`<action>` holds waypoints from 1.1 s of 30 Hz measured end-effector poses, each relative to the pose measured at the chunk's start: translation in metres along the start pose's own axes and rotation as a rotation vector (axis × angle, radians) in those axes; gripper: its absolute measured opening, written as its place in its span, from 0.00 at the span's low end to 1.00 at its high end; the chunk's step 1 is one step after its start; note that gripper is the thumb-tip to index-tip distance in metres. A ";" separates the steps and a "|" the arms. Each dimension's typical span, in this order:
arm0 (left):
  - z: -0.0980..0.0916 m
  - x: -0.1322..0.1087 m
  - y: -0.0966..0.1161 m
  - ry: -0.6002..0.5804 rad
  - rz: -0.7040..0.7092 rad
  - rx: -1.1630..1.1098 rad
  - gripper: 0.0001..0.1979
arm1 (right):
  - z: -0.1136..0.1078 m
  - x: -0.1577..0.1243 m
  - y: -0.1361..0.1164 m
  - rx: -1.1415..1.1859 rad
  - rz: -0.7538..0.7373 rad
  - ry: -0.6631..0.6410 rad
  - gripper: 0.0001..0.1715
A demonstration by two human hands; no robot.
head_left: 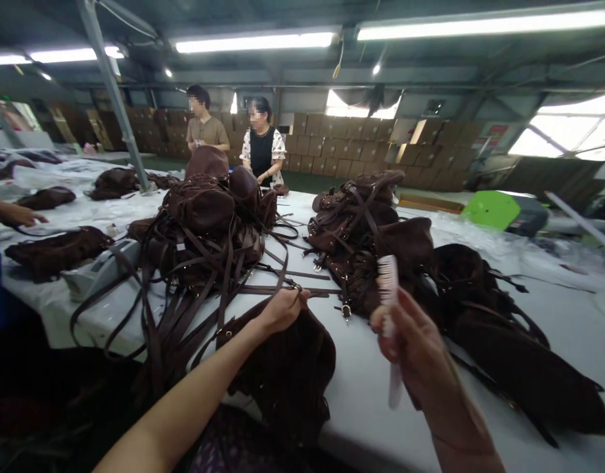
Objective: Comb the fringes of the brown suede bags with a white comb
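My left hand (281, 309) is closed on the top edge of a dark brown suede bag (287, 374) that hangs over the near edge of the white table (361, 394). My right hand (410, 345) is raised just right of it and grips a white brush (389, 289) by its handle, bristles upward. Right behind my left hand lies a tangle of brown straps (282, 272). A pile of brown bags (208, 223) rises at the centre left, and another pile (366, 230) sits behind the brush.
More brown bags (509, 348) lie along the right side of the table. Two people (233, 135) stand at the far end. Another person's hand (19, 215) reaches in at the left edge. A green object (489, 209) sits at the right rear. Cardboard boxes (341, 148) line the back wall.
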State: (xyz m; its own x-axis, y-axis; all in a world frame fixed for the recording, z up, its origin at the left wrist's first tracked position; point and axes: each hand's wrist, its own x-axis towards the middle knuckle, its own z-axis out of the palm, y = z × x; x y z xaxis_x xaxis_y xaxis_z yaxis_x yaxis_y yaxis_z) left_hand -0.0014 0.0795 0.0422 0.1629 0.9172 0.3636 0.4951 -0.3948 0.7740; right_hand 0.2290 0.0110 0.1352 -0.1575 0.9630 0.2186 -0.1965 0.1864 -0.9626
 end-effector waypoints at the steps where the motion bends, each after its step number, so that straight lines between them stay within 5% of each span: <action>1: -0.003 0.009 0.006 -0.052 0.033 -0.010 0.21 | -0.005 0.013 0.017 -0.175 0.047 -0.007 0.34; 5: -0.018 0.022 0.027 -0.055 0.069 0.006 0.10 | 0.000 0.043 0.091 -0.545 0.103 -0.035 0.36; 7: -0.031 -0.001 0.028 0.091 0.018 0.029 0.20 | 0.006 0.043 0.113 -0.598 0.097 -0.067 0.29; 10: -0.043 -0.076 0.018 0.366 -0.198 0.072 0.15 | 0.005 0.037 0.126 -0.641 0.100 -0.076 0.21; 12: -0.040 -0.142 0.005 0.439 -0.412 0.110 0.15 | -0.002 0.036 0.131 -0.626 0.114 -0.049 0.21; 15: -0.017 -0.225 -0.014 0.298 -0.782 -0.131 0.29 | -0.010 0.035 0.146 -0.523 0.179 -0.051 0.24; 17: 0.001 -0.251 -0.021 0.213 -0.945 -0.319 0.34 | -0.010 0.031 0.156 -0.456 0.224 -0.046 0.25; 21: 0.026 -0.238 -0.016 0.193 -0.956 -0.351 0.37 | -0.005 0.012 0.163 -0.399 0.275 0.019 0.25; 26: 0.028 -0.198 -0.012 0.427 -0.807 -0.346 0.24 | -0.013 -0.039 0.147 -0.347 0.363 0.058 0.25; 33: -0.036 -0.115 0.012 0.349 -0.376 -0.263 0.13 | -0.013 -0.081 0.111 0.039 0.499 0.170 0.30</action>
State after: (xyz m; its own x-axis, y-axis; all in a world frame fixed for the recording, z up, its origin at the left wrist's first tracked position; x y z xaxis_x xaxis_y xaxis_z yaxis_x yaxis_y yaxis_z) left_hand -0.0453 -0.0330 0.0284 -0.2964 0.9427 0.1529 0.2280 -0.0856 0.9699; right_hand 0.2323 -0.0433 0.0083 -0.0820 0.9514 -0.2968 -0.1741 -0.3069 -0.9357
